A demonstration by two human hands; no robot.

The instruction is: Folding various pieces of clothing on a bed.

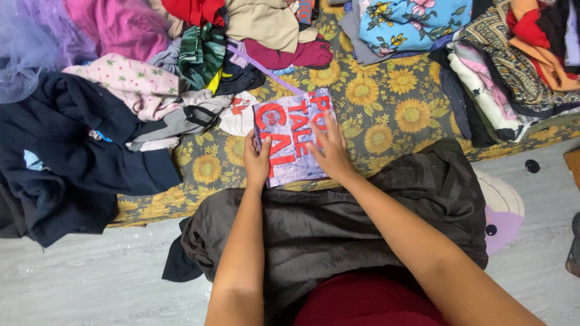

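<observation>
On the near edge of a sunflower-print mattress [386,115] lies a folded purple garment [291,137] with large red printing, a neat rectangle tilted slightly, its long side running away from the person. Both hands rest on it. The left hand [257,162] grips the garment's near left edge, fingers curled over the cloth and the thumb on top, so the fold is pinched between them. The right hand [328,151] lies flat on the garment's right half, fingers spread and pressing down, nothing caught between them; the garment's middle shows between the two hands and its far end reaches past the fingertips.

A dark grey cloth [338,211] lies over the person's lap just below the garment, reaching up onto the mattress edge, with dark red clothing [368,302] showing beneath it.

Left of the garment sits a loose heap of clothes: a white piece with red print [238,111] touching it, a pink dotted piece [130,81], a green patterned one [201,54], and a big navy garment [66,151] hanging off the mattress edge. Farther back lie a beige piece [266,24] and a maroon one [290,55]. Well off to the right, folded stacks stand, topped by a blue floral cloth [411,21]. Pale grey flooring [90,284] surrounds the mattress.
</observation>
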